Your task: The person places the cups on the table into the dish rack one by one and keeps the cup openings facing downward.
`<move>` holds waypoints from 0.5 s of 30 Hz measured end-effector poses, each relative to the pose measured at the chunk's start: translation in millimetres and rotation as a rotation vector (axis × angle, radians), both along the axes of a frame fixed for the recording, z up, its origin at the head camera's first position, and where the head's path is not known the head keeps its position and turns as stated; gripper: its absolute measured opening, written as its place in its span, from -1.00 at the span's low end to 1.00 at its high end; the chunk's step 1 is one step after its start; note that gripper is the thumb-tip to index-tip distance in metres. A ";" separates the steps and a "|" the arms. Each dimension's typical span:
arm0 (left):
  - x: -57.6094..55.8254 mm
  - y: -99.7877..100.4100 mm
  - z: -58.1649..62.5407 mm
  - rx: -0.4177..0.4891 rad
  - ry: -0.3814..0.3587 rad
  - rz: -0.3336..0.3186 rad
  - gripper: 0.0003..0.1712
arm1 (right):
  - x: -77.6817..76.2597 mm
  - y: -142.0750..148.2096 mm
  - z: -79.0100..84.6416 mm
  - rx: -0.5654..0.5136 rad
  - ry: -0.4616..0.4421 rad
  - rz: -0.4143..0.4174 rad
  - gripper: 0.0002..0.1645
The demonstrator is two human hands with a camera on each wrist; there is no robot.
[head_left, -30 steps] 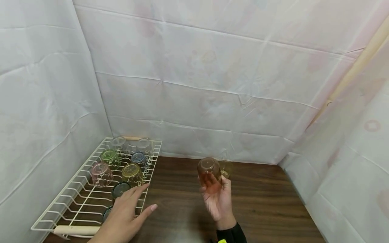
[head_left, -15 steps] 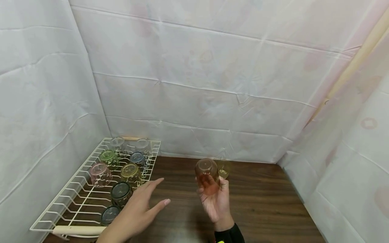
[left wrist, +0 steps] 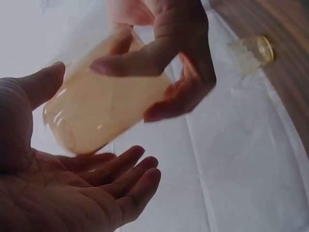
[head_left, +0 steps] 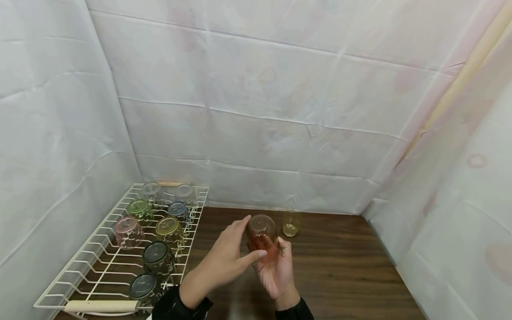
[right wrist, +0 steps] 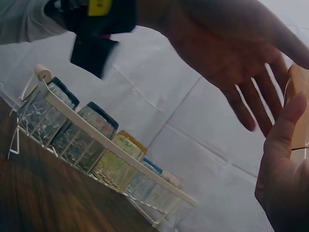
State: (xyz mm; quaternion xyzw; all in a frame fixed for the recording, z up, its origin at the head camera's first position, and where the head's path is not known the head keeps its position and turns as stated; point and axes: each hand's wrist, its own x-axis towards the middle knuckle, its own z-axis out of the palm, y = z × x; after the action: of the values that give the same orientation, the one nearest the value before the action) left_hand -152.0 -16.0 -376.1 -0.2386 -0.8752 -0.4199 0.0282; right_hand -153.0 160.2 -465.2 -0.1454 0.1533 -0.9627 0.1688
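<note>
My right hand grips an amber drinking glass over the table, its round base upward in the head view. My left hand is at the glass's left side. In the left wrist view, the left palm faces the glass, with thumb and fingers spread on either side of its base end. The right fingers wrap the other end. The right wrist view shows only part of the glass at its right edge, between the right hand and the left hand.
A white wire rack at the left bears several upturned glasses, including a dark one, a yellow one and a pink one. A pale yellow glass stands on the wooden table near the back sheet.
My left hand has moved right, from over the rack's edge to beside the amber glass. The right hand keeps holding the glass, now slightly lower and further left in view.
</note>
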 end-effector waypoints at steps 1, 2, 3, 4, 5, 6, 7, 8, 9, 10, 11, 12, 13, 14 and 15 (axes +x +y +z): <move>-0.7 2.3 -0.5 0.008 -0.001 -0.002 0.06 | 0.9 -1.2 -0.5 -0.003 -0.010 0.002 -0.38; -1.1 4.2 -1.3 0.021 -0.003 -0.001 0.07 | 2.0 -2.1 -0.9 -0.005 -0.015 0.002 -0.37; -1.5 6.0 -2.2 0.038 -0.006 0.000 0.07 | 2.8 -2.7 -1.4 -0.007 -0.018 -0.001 -0.37; -1.6 7.5 -3.1 0.055 -0.012 0.001 0.07 | 3.7 -3.3 -1.6 -0.011 -0.018 -0.005 -0.37; -1.6 8.6 -3.8 0.079 -0.018 -0.001 0.07 | 4.4 -3.7 -1.8 -0.015 -0.017 -0.008 -0.37; -1.5 9.7 -4.5 0.100 -0.023 0.000 0.07 | 4.8 -4.2 -1.9 -0.019 -0.017 -0.009 -0.37; -1.4 10.5 -5.3 0.121 -0.029 -0.001 0.06 | 5.2 -4.6 -2.1 -0.023 -0.019 -0.010 -0.37; -1.3 11.2 -6.2 0.138 -0.030 -0.002 0.06 | 5.6 -5.1 -2.1 -0.026 -0.019 -0.013 -0.38; -1.1 11.8 -6.9 0.154 -0.031 -0.003 0.07 | 5.9 -5.5 -2.1 -0.029 -0.021 -0.015 -0.38; -0.7 12.2 -7.5 0.164 -0.031 -0.002 0.07 | 6.3 -5.9 -2.1 -0.030 -0.023 -0.016 -0.38; -0.4 12.6 -8.1 0.173 -0.029 -0.002 0.07 | 6.8 -6.3 -2.2 -0.031 -0.027 -0.017 -0.39; -0.1 13.0 -8.6 0.179 -0.027 0.000 0.06 | 7.3 -6.8 -2.1 -0.032 -0.032 -0.019 -0.40; 0.1 13.3 -9.1 0.183 -0.024 0.002 0.06 | 7.7 -7.3 -2.0 -0.031 -0.037 -0.023 -0.40; 0.5 13.5 -9.4 0.186 -0.022 0.002 0.06 | 8.2 -7.8 -2.0 -0.031 -0.041 -0.028 -0.41; 0.9 13.6 -9.5 0.189 -0.023 0.003 0.06 | 8.6 -8.2 -2.0 -0.029 -0.046 -0.031 -0.41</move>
State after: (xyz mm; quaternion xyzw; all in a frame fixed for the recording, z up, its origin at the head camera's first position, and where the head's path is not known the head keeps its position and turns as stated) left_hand -151.0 -2.4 -385.6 -0.2286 -0.8323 -0.5032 0.0414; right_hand -144.4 152.0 -467.2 -0.1234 0.1377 -0.9704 0.1553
